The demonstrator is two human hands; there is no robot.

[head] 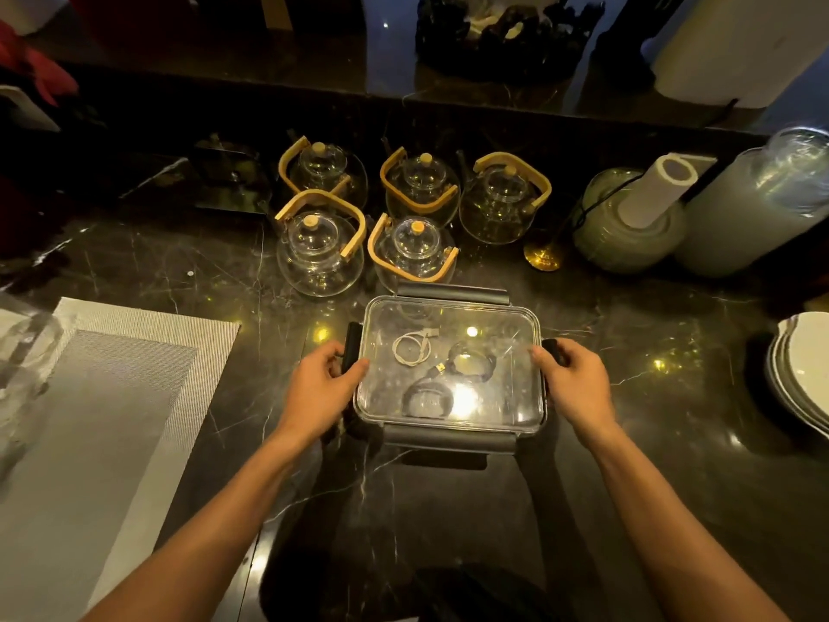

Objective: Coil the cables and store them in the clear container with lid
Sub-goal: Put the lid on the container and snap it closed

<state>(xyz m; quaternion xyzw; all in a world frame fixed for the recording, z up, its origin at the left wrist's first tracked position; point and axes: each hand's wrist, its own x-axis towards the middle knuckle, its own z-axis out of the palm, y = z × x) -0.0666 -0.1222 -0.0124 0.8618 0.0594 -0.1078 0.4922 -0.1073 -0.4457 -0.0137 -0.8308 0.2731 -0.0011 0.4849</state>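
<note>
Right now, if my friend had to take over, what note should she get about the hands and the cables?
Left hand: on the box's left side clip, fingers at the lid edge.
Right hand: on the right side clip.
Box: on the dark counter, clear lid resting on top.
Inside: white cable coiled, two dark cables coiled.
Done: cables coiled and stored, lid placed.
Left: press the side clips shut; the front and back clips look to be sticking out too, so check them.

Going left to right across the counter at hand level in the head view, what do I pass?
Grey placemat → left hand → clear container holding coiled cables → right hand → stack of white plates.
</note>
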